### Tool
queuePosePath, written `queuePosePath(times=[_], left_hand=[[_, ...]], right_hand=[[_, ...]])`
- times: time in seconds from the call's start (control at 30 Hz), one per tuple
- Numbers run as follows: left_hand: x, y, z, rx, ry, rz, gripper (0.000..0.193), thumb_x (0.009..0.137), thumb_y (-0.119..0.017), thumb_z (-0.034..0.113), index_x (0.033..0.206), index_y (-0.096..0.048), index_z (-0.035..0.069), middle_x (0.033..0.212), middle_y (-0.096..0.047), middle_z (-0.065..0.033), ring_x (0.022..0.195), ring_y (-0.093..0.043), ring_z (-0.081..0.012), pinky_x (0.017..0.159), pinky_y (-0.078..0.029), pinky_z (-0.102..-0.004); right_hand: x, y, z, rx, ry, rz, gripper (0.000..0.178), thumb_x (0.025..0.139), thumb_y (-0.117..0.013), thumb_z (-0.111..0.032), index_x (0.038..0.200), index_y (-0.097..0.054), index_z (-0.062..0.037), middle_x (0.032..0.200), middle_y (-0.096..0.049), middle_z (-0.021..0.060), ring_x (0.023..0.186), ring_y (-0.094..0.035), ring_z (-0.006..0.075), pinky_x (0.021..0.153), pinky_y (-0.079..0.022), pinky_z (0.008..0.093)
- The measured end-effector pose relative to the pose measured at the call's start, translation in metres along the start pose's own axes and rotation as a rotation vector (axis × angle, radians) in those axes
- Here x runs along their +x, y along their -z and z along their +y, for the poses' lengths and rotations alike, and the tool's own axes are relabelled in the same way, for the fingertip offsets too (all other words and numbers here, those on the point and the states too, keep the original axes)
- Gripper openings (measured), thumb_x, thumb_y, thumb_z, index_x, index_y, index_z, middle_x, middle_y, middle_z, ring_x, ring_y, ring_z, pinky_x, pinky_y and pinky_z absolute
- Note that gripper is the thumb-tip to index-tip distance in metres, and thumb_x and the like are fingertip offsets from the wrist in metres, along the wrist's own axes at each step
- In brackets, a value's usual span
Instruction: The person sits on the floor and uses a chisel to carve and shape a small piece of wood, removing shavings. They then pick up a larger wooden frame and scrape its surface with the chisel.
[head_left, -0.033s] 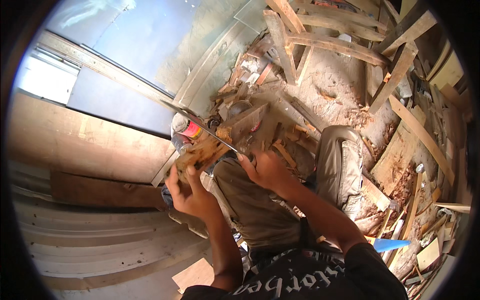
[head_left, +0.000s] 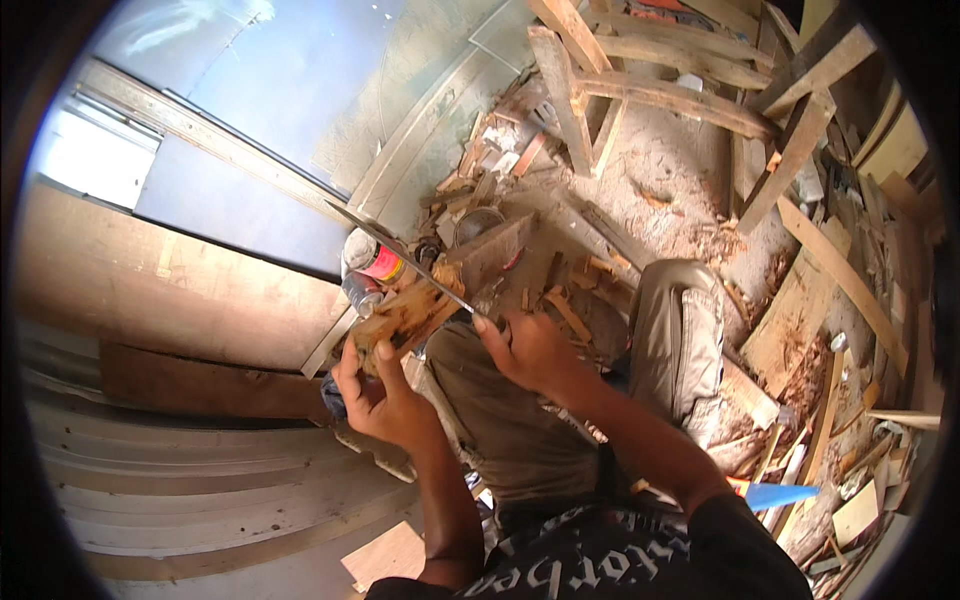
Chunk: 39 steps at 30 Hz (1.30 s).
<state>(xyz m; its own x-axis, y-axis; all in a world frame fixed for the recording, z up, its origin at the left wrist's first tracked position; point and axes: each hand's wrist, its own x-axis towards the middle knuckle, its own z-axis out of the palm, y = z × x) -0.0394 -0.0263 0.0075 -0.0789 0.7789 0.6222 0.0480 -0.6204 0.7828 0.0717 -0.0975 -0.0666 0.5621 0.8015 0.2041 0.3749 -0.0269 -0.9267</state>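
My left hand (head_left: 388,400) is closed on the near end of a rough, brown-stained wood piece (head_left: 415,312), thumb and fingers around its end. The piece slants away over my left thigh. In my closed right hand (head_left: 540,350) is the near end of a long, narrow metal file (head_left: 400,253). Dark and tapered, the file points up and left, its length crossing the far end of the wood and seeming to touch it. My right fingers hide its grip.
Beyond the wood stand a can with a pink label (head_left: 380,262) and a clear bottle (head_left: 362,295). Wood scraps (head_left: 570,310) litter the floor. A wooden frame (head_left: 680,100) stands at the far right; a blue blade-like piece (head_left: 780,495) lies at the lower right.
My right hand and the file have shifted slightly down and to the right. My left hand keeps hold of the wood, which has barely moved.
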Motion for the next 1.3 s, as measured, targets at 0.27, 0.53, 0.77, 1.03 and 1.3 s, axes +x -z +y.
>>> queuePosePath(times=[0.27, 0.53, 0.77, 1.03, 1.3], left_hand=[[-0.003, 0.003, -0.012, -0.013, 0.080, -0.035, 0.025, 0.094, -0.067, 0.002, 0.117, -0.063, -0.005, 0.105, -0.060, -0.0077, 0.093, -0.062, -0.0139, 0.077, -0.052, -0.0267], [-0.004, -0.001, -0.001, 0.068, -0.052, -0.070, 0.029, 0.092, -0.069, 0.002, 0.119, -0.061, -0.007, 0.107, -0.061, -0.0098, 0.095, -0.064, -0.0172, 0.080, -0.054, -0.0312], [-0.012, 0.001, 0.003, -0.002, 0.010, -0.036, 0.027, 0.092, -0.069, 0.002, 0.117, -0.062, -0.007, 0.103, -0.058, -0.0078, 0.097, -0.063, -0.0171, 0.083, -0.054, -0.0299], [-0.003, -0.003, 0.003, -0.008, 0.030, -0.029, 0.029, 0.092, -0.068, 0.000, 0.120, -0.061, -0.007, 0.107, -0.058, -0.0090, 0.099, -0.063, -0.0172, 0.085, -0.055, -0.0290], [-0.007, 0.020, -0.027, -0.080, -0.106, -0.103, 0.034, 0.088, -0.074, 0.009, 0.117, -0.062, -0.005, 0.107, -0.056, -0.0078, 0.103, -0.058, -0.0180, 0.094, -0.046, -0.0331]], right_hand=[[-0.011, 0.038, -0.064, 0.147, 0.140, -0.075, 0.044, 0.096, -0.060, -0.037, 0.085, -0.062, 0.0061, 0.063, -0.060, 0.0252, 0.059, -0.065, 0.0378, 0.053, -0.049, 0.0432], [0.015, 0.009, 0.033, -0.140, -0.052, 0.082, 0.046, 0.097, -0.057, -0.042, 0.086, -0.065, 0.0021, 0.063, -0.061, 0.0201, 0.061, -0.063, 0.0403, 0.058, -0.050, 0.0460], [-0.005, 0.027, -0.008, 0.132, -0.032, 0.040, 0.040, 0.099, -0.055, -0.035, 0.093, -0.066, 0.0025, 0.070, -0.061, 0.0211, 0.060, -0.061, 0.0381, 0.060, -0.048, 0.0424], [-0.002, 0.004, 0.025, 0.126, -0.055, 0.082, 0.049, 0.101, -0.052, -0.044, 0.081, -0.059, 0.0006, 0.061, -0.057, 0.0147, 0.053, -0.058, 0.0281, 0.054, -0.045, 0.0403], [0.000, -0.002, 0.034, 0.687, -0.293, 0.068, 0.041, 0.099, -0.060, -0.043, 0.083, -0.057, -0.0054, 0.060, -0.052, -0.0026, 0.050, -0.048, 0.0047, 0.046, -0.039, 0.0247]])
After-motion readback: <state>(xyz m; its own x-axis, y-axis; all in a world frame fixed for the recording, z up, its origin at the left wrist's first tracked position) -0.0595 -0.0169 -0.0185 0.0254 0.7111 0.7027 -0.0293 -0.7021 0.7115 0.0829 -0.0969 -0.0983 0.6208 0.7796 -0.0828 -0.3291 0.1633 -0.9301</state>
